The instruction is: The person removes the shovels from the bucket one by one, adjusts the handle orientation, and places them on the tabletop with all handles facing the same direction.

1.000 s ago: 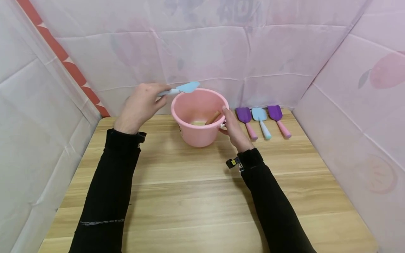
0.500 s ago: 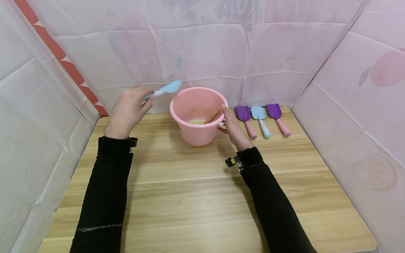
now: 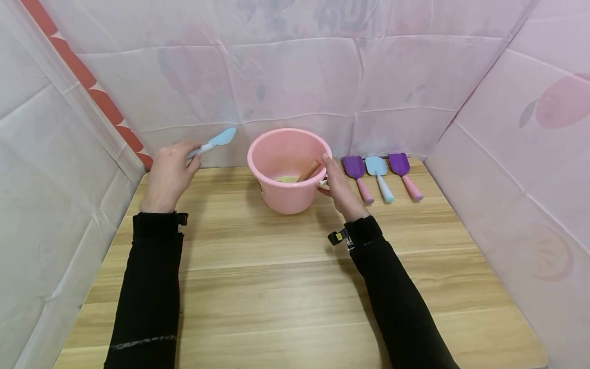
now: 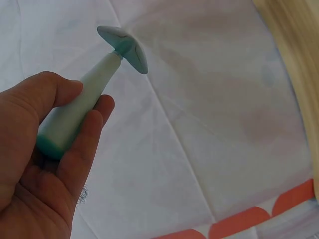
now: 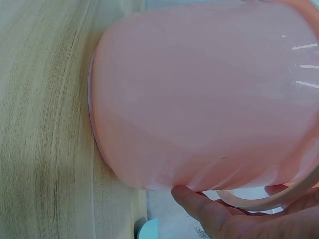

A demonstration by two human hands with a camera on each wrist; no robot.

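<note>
A pink bucket [image 3: 288,169] stands on the wooden table [image 3: 295,287] near the back wall; something yellow-green and a brown handle [image 3: 309,170] lie inside it. My right hand [image 3: 338,187] holds the bucket's right side, with the bucket wall [image 5: 199,94] filling the right wrist view. My left hand [image 3: 168,171] is left of the bucket, raised above the table, and grips a light blue toy shovel [image 3: 214,142] by its pale handle [image 4: 75,109], blade [image 4: 124,47] pointing away toward the wall.
Right of the bucket three toy shovels lie side by side: purple [image 3: 358,174], light blue [image 3: 379,174] and purple [image 3: 403,171]. Pink sheeting walls enclose the table on the left, back and right; an orange strip [image 3: 87,84] runs along the left wall.
My left hand has carried the light blue shovel from over the bucket's rim leftward and down, away from the bucket. The right hand has stayed on the bucket.
</note>
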